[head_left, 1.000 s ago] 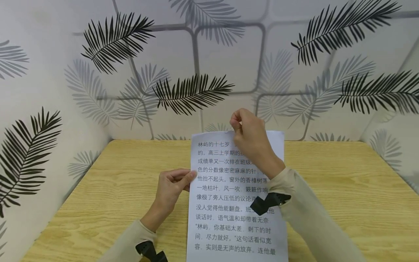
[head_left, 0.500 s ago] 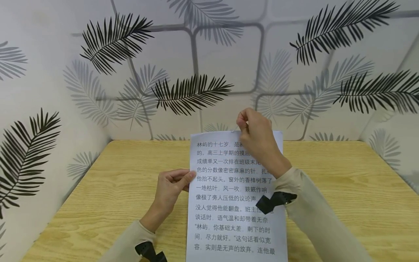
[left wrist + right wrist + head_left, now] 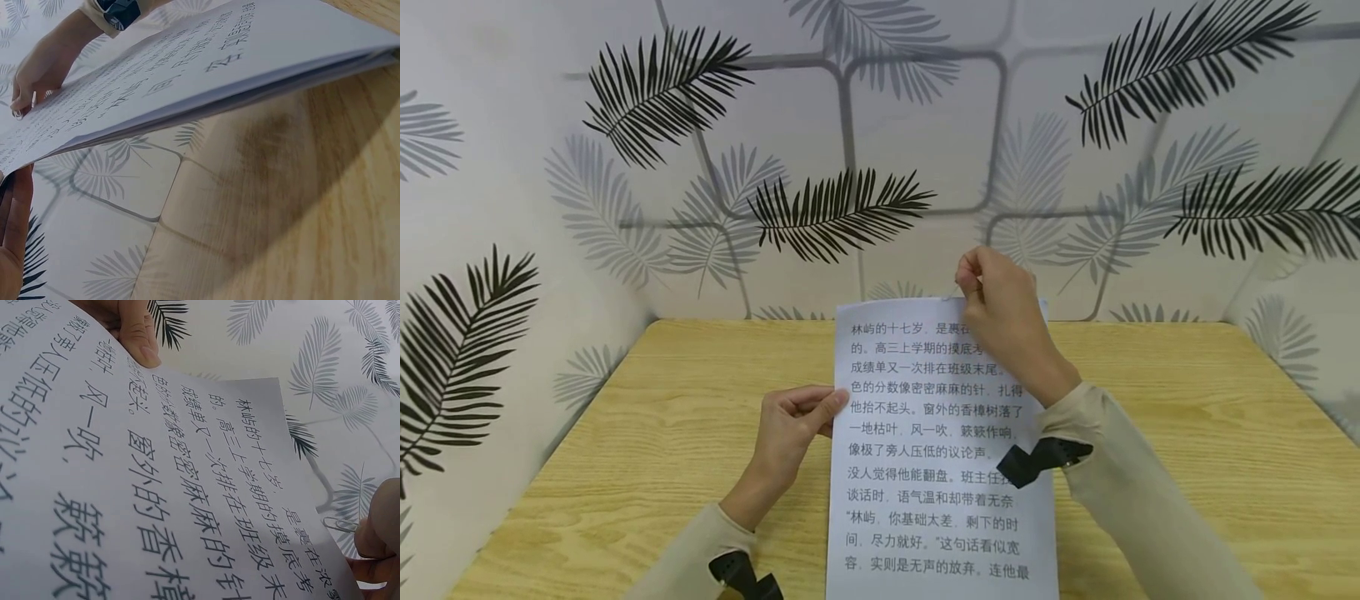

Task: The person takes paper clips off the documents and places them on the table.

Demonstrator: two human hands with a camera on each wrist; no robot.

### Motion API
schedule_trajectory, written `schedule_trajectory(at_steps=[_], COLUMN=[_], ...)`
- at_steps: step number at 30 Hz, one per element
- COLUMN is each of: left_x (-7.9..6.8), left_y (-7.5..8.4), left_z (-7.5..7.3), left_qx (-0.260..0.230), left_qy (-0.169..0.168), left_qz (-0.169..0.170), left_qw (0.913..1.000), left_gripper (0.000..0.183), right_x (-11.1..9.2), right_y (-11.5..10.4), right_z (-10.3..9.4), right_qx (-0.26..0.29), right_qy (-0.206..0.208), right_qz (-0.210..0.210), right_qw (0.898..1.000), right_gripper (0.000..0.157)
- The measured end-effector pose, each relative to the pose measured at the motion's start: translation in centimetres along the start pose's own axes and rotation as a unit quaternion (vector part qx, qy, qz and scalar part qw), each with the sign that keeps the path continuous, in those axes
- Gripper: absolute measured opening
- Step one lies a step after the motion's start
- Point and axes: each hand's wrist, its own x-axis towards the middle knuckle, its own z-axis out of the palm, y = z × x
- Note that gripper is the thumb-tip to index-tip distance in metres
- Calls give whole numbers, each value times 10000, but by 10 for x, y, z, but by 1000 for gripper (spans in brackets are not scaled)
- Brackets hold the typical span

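Note:
A stack of white printed sheets stands tilted up in the head view, its edge showing more than one layer in the left wrist view. My left hand pinches the left edge between thumb and fingers, with the thumb on the printed side. At the top edge my right hand pinches a silver paper clip between thumb and curled index finger. One end of the clip lies right at the paper's edge, and the rest sticks out towards the fingertips.
Beneath the sheets lies a wood-grain table. A wall with leaf patterns rises behind its far edge. Both wrists wear dark camera mounts over light sleeves.
My right hand has slid to the right along the top edge, uncovering more print and the paper clip. The left hand and the sheets have stayed nearly still.

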Motion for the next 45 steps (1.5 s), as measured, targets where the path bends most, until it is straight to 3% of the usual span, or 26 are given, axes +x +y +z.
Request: schedule_trajectory(at_steps=[27, 38, 45], left_x=[0, -1, 0], left_y=[0, -1, 0], left_z=[0, 0, 1], left_qx=[16, -62, -39], left_qy=[-5, -23, 27], left_qz=[-78, -71, -108], left_qw=[10000, 10000, 9999], left_gripper=[24, 25, 24], right_x=[-14, -22, -27], right_y=[34, 41, 42], right_z=[-44, -50, -55], right_qx=[-403, -473, -444], right_qy=[265, 393, 272], right_qz=[214, 95, 271], right_qw=[9986, 9981, 9983], right_gripper=[6, 7, 7])
